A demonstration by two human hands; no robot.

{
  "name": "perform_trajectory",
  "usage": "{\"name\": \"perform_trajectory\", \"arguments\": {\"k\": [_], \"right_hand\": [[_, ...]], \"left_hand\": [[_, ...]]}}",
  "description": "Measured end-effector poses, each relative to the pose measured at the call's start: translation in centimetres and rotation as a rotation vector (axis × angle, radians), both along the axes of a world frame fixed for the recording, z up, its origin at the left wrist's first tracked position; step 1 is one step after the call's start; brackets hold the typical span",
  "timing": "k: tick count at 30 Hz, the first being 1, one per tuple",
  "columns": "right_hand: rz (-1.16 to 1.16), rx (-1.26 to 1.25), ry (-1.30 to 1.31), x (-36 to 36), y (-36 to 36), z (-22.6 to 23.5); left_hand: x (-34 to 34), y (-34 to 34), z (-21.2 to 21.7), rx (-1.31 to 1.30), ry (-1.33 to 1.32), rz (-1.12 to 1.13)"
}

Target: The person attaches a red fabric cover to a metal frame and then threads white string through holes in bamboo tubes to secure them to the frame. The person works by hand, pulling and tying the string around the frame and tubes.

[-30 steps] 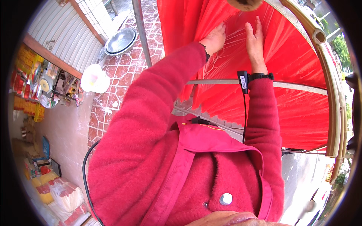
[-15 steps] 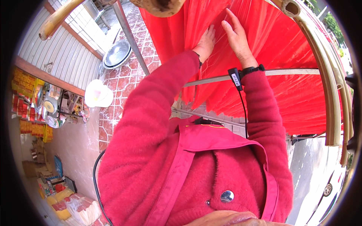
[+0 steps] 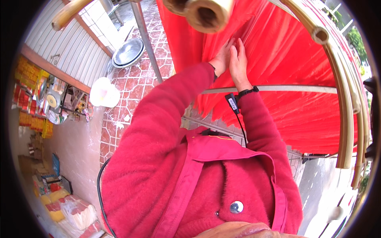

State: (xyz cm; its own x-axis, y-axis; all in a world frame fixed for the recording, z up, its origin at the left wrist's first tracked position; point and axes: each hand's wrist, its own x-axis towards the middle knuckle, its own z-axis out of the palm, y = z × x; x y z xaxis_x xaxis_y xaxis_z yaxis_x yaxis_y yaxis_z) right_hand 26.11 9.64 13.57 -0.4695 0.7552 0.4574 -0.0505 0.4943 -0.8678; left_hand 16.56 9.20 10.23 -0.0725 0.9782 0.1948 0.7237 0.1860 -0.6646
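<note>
Long red hanging material (image 3: 285,59) in many thin folds or strands fills the area ahead of me; I cannot tell whether it is cloth or fibre. My left hand (image 3: 222,58) lies against it with fingers stretched upward, partly lost among the folds. Close on its right, my right hand (image 3: 239,66) has its fingers straight and the palm turned toward the left one. Their fingertips nearly meet. Some red folds may lie between the palms, but this is hidden. Above the hands, the cut end of a bamboo pole (image 3: 208,16) juts toward me.
A metal bar (image 3: 278,89) crosses behind my wrists, and a metal post (image 3: 146,39) stands left. More bamboo poles (image 3: 344,131) hang at the right. Metal basins (image 3: 129,52) and a white bucket (image 3: 104,92) sit on the tiled floor (image 3: 131,81). Packaged goods (image 3: 77,210) lie lower left.
My right hand has moved left and down, closing the gap to my left hand. The view has shifted, so the bamboo end shows lower and more fully.
</note>
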Motion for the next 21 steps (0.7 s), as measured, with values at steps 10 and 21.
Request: {"name": "perform_trajectory", "arguments": {"k": [10,21], "right_hand": [[0.023,0.031,-0.017,-1.3,5.2,-5.2],[-0.24,-0.02,-0.011,0.2,3.9,-3.4]], "left_hand": [[-3.2,2.5,-6.2,0.09,0.484,0.053],[-3.7,0.4,-3.8,-0.1,0.032,-0.001]]}}
